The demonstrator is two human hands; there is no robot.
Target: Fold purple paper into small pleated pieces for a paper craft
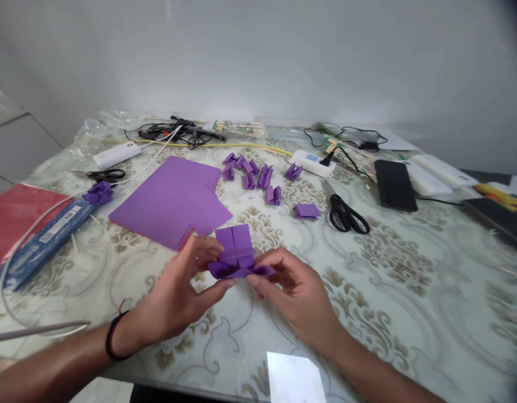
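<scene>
A partly folded piece of purple paper is held between both hands just above the table. Its far part stands up as a creased square flap, and its near edge flares out to both sides. My left hand pinches the left side between thumb and fingers. On the right side, my right hand grips the near corner with thumb on top and fingers beneath. Beyond the hands lie several small folded purple paper pieces, with one flat folded piece closer by. Purple paper sheets are stacked to the left.
Black-handled scissors rest at the right, near a power strip and a black phone. Another pair of scissors and a red-and-blue packet lie left. A white paper piece sits at the front edge.
</scene>
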